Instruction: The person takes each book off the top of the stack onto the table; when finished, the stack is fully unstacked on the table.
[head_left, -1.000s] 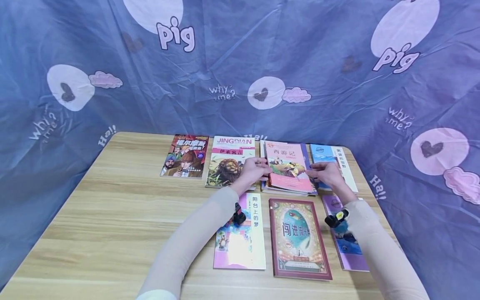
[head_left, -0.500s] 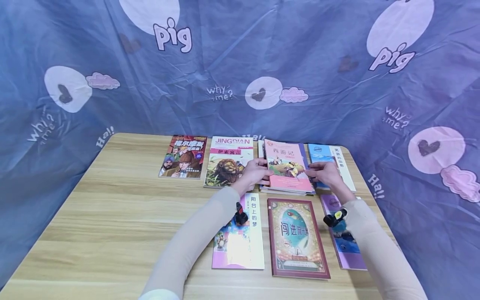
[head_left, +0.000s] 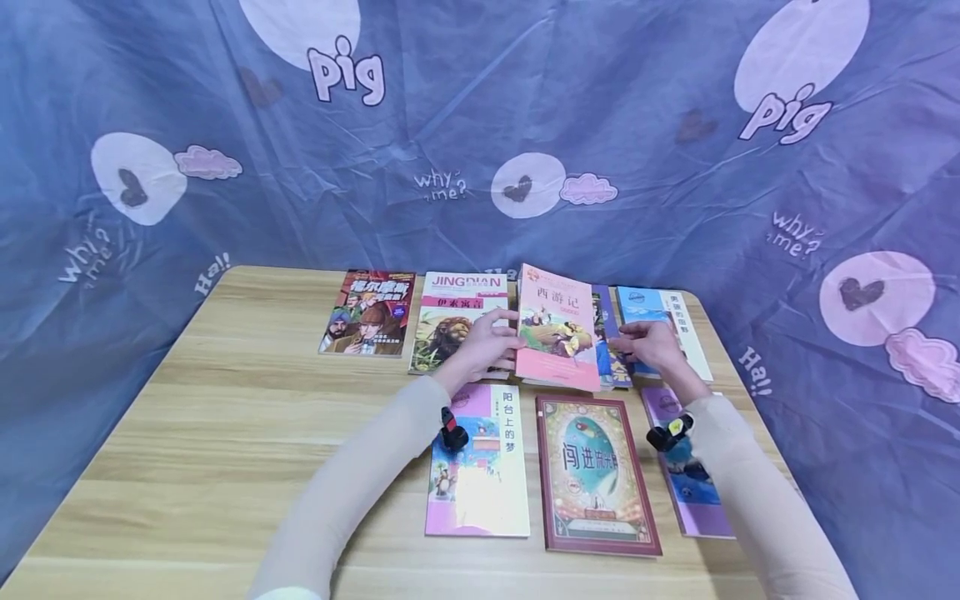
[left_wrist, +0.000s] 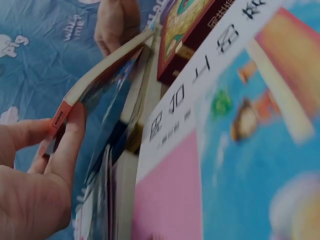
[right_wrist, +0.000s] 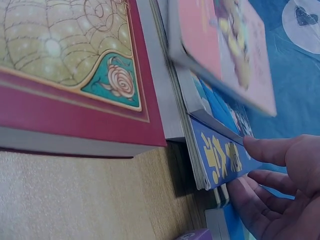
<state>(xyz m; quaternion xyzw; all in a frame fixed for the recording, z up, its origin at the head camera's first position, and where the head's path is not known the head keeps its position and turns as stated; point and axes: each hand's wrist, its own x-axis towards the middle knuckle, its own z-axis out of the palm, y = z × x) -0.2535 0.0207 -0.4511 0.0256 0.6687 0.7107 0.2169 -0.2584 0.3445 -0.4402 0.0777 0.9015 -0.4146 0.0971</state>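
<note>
My left hand (head_left: 483, 346) pinches the left edge of a pink book (head_left: 557, 333), thumb on one face and fingers on the other. In the left wrist view, the pink book (left_wrist: 95, 75) tilts up from the books under it. Below it lies a stack whose dark blue book (head_left: 615, 333) shows along the right side. My right hand (head_left: 654, 346) is at that side of the stack. In the right wrist view, its thumb lies at the edge of the blue book (right_wrist: 220, 155) with yellow characters, and the fingers (right_wrist: 250, 200) curl beneath.
A lion-covered book (head_left: 450, 329) and a red comic-style book (head_left: 369, 312) lie left of the stack; a light-blue book (head_left: 686, 333) lies right. In front are a white-and-purple book (head_left: 510, 500), a maroon-bordered book (head_left: 600, 475) and a purple book (head_left: 701, 500). Patterned blue cloth (head_left: 450, 108) hangs behind the table (head_left: 225, 433).
My left hand has lifted the pink book and shifted it left, uncovering more of the blue book beneath. My right hand has stayed nearly in place beside the stack.
</note>
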